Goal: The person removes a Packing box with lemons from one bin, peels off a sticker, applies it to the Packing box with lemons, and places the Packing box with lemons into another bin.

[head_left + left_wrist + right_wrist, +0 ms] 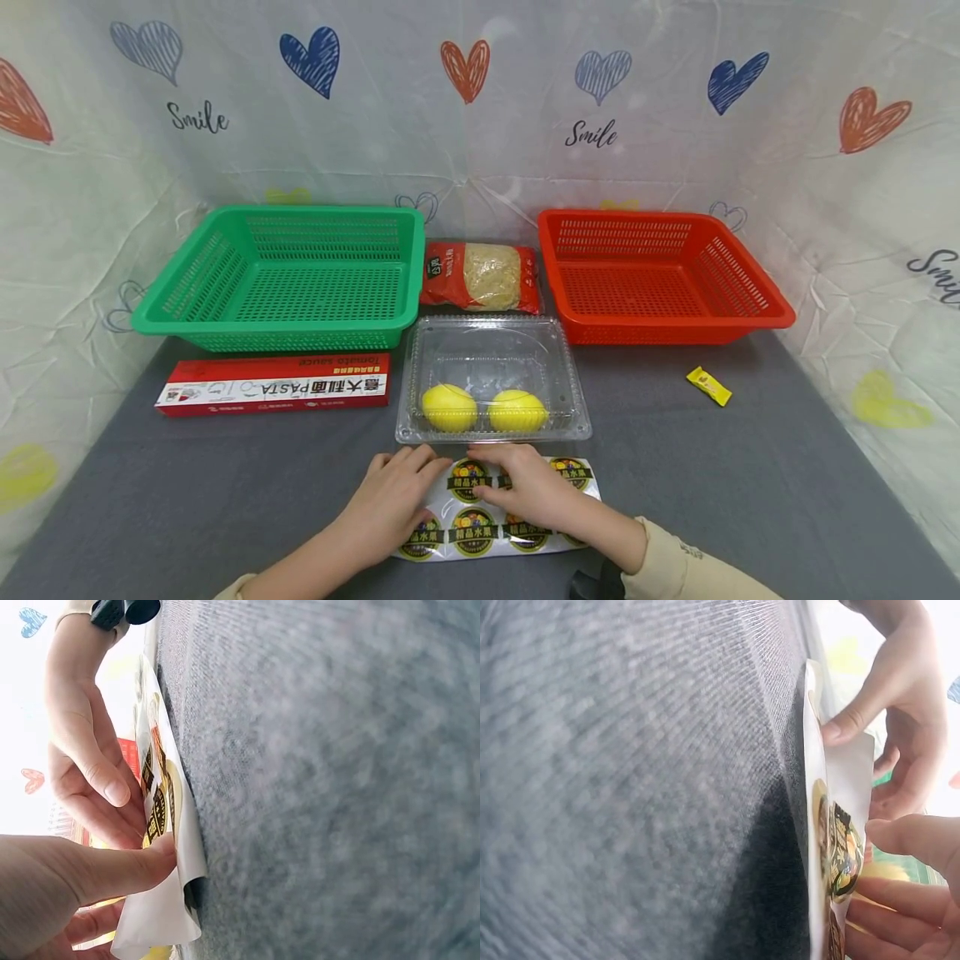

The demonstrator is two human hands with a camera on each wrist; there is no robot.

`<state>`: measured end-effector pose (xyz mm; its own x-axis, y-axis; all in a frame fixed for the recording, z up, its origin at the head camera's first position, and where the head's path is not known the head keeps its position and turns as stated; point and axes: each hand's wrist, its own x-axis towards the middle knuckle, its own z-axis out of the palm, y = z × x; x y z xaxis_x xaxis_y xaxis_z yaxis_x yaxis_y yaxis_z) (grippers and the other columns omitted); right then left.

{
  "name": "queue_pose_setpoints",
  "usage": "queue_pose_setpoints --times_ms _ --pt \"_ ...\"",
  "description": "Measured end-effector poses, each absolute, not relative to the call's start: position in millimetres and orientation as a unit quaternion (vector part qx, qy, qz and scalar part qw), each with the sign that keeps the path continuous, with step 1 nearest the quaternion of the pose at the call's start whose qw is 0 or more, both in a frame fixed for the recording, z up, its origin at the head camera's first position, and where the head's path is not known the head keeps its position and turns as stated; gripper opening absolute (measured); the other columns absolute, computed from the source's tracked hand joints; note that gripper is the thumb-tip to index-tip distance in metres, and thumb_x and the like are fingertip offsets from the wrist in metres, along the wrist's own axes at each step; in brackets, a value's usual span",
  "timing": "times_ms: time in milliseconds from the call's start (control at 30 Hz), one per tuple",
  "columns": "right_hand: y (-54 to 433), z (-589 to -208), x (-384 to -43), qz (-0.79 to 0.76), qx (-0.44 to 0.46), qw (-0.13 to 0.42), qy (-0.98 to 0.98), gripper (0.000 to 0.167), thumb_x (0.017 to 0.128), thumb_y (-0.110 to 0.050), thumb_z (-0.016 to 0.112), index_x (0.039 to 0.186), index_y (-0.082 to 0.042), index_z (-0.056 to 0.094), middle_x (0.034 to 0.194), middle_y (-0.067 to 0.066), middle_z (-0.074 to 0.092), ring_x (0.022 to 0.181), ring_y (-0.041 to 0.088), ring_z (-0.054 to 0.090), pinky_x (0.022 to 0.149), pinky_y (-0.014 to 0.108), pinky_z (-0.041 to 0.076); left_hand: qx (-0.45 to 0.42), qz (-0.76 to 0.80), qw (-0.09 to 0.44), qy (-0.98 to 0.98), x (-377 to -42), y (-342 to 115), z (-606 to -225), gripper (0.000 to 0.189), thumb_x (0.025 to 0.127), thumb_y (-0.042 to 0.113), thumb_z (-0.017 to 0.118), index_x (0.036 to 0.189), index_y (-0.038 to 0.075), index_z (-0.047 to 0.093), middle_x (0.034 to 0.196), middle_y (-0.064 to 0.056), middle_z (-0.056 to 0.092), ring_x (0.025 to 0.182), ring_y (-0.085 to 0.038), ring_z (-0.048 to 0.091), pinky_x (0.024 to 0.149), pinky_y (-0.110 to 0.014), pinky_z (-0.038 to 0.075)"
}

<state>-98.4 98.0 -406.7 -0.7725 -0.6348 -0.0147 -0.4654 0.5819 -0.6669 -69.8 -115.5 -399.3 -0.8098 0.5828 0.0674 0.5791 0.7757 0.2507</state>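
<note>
A white sheet of round stickers lies on the grey table, printed with dark, gold-edged labels. At its left side, my left hand pinches the sheet, thumb on the printed face and fingers partly hidden behind the raised edge. My right hand is over the upper middle of the sheet, thumb and fingers apart around a sticker, fingertips close to its surface. Just beyond both hands stands a clear plastic clamshell box with two yellow lemon-like fruits inside.
Behind stand a green basket at left and a red basket at right, with a red noodle bag between them. A pasta box lies at left, and a small yellow packet at right.
</note>
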Motion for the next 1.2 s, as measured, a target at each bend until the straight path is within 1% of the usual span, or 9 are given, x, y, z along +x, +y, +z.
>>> queue_pose_setpoints --times_ms 200,467,533,667,833,933,1033,1133,1200 --pt "97.8 -407.1 -99.3 -0.341 -0.309 0.124 0.879 0.038 0.084 -0.018 0.066 0.12 -0.007 0.06 0.125 0.005 0.056 0.114 0.019 0.052 0.091 0.036 0.045 0.304 0.129 0.003 0.944 -69.2 -115.4 -399.9 0.056 0.064 0.021 0.082 0.115 0.01 0.06 0.094 0.003 0.052 0.088 -0.017 0.05 0.069 -0.043 0.04" --pt "98.9 -406.8 -99.9 -0.353 -0.287 0.141 0.879 0.033 0.085 -0.021 0.065 0.117 -0.013 0.062 0.124 0.003 0.057 0.112 0.018 0.052 0.086 0.034 0.047 0.297 0.119 -0.009 0.947 -68.0 -115.4 -400.7 0.056 0.064 0.021 0.082 0.115 0.01 0.061 0.093 0.002 0.053 0.087 -0.017 0.05 0.065 -0.04 0.039" --pt "99.5 -406.6 -99.1 -0.353 -0.287 0.14 0.879 0.032 0.085 -0.02 0.065 0.117 -0.014 0.062 0.124 0.002 0.056 0.113 0.017 0.052 0.087 0.033 0.046 0.295 0.118 -0.007 0.948 -67.5 -115.3 -400.3 0.056 0.064 0.022 0.082 0.115 0.01 0.061 0.093 0.002 0.053 0.086 -0.017 0.05 0.063 -0.038 0.038" --pt "100.8 -406.3 -96.9 -0.36 -0.29 0.137 0.876 0.032 0.085 -0.018 0.066 0.116 -0.014 0.063 0.125 0.0 0.056 0.113 0.017 0.051 0.083 0.03 0.048 0.291 0.119 0.001 0.949 -66.3 -114.9 -399.1 0.056 0.065 0.022 0.082 0.116 0.01 0.062 0.094 0.001 0.054 0.085 -0.017 0.05 0.06 -0.035 0.036" --pt "101.9 -405.0 -93.3 -0.369 -0.304 0.135 0.868 0.031 0.085 -0.014 0.066 0.115 -0.013 0.062 0.126 0.002 0.055 0.115 0.017 0.051 0.085 0.029 0.048 0.282 0.12 0.011 0.952 -65.7 -114.8 -398.4 0.055 0.066 0.022 0.081 0.116 0.009 0.062 0.094 0.001 0.054 0.084 -0.017 0.05 0.058 -0.033 0.034" --pt "102.0 -403.8 -91.9 -0.364 -0.312 0.127 0.868 0.03 0.085 -0.013 0.065 0.115 -0.011 0.062 0.122 0.002 0.058 0.114 0.016 0.052 0.087 0.03 0.047 0.279 0.119 0.014 0.953 -66.0 -114.7 -398.3 0.055 0.066 0.022 0.081 0.116 0.009 0.062 0.094 0.001 0.054 0.083 -0.017 0.05 0.058 -0.033 0.034" --pt "101.9 -402.6 -91.2 -0.357 -0.313 0.117 0.872 0.028 0.084 -0.013 0.066 0.112 -0.012 0.064 0.115 0.0 0.061 0.111 0.016 0.053 0.086 0.029 0.047 0.28 0.12 0.012 0.952 -66.5 -114.8 -398.6 0.055 0.066 0.023 0.081 0.116 0.01 0.062 0.093 0.001 0.054 0.083 -0.017 0.05 0.058 -0.033 0.034" --pt "101.5 -402.2 -90.6 -0.355 -0.312 0.107 0.875 0.023 0.083 -0.012 0.067 0.106 -0.013 0.066 0.11 -0.002 0.062 0.108 0.015 0.055 0.084 0.028 0.048 0.283 0.119 0.007 0.952 -67.0 -115.0 -398.8 0.056 0.065 0.023 0.082 0.115 0.01 0.062 0.093 0.0 0.055 0.084 -0.018 0.051 0.057 -0.033 0.034" --pt "101.5 -402.2 -90.3 -0.363 -0.312 0.106 0.872 0.02 0.082 -0.01 0.067 0.102 -0.013 0.067 0.107 -0.002 0.063 0.103 0.013 0.057 0.082 0.027 0.049 0.285 0.118 0.005 0.951 -67.1 -115.2 -399.0 0.057 0.064 0.024 0.082 0.115 0.01 0.062 0.094 0.0 0.055 0.084 -0.019 0.052 0.057 -0.033 0.035"
